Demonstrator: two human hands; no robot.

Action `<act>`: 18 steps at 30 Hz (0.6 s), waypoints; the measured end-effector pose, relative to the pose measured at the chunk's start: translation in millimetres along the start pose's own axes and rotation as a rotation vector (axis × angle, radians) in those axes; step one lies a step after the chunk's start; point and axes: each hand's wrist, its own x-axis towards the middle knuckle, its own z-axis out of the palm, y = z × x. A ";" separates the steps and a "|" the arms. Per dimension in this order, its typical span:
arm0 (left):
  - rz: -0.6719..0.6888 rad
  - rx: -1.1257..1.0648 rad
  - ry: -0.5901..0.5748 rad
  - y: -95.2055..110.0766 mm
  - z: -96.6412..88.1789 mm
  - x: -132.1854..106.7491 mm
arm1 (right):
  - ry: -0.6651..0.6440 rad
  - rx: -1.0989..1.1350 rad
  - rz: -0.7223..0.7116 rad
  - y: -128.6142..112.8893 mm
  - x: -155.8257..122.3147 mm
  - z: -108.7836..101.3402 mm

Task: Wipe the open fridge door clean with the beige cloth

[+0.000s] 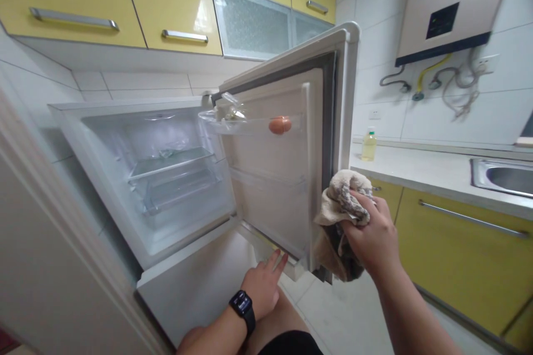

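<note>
A small white fridge (104, 188) stands with its upper door (333, 100) swung open to the right. My right hand (372, 236) grips a crumpled beige cloth (343, 199) pressed against the door's outer edge. My left hand (262, 285), with a black watch on the wrist, rests on the lower door's top, fingers stretched toward the bottom of the open door. An egg (280, 125) and a clear plastic bag (227, 113) sit in the door's top shelf.
Inside the fridge are glass shelves (170, 163) and a clear drawer. Yellow cabinets (166, 0) hang above. To the right are a counter (420, 169) with an oil bottle (368, 145), a steel sink (503, 175) and a wall heater (449, 5).
</note>
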 end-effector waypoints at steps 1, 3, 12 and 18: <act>0.015 -0.001 -0.003 0.2 -0.4 4.2 | -0.030 0.000 -0.008 0.7 -6.0 3.9; 0.053 -0.016 -0.002 -2.2 -2.0 10.6 | -0.119 -0.029 -0.026 2.7 -20.5 13.3; 0.074 -0.025 -0.074 -48.2 38.3 -3.1 | -0.323 -0.250 -0.024 37.0 -66.9 59.6; -0.159 -0.089 -0.349 -98.6 115.4 -58.0 | -0.341 -0.244 0.073 54.5 -69.8 80.9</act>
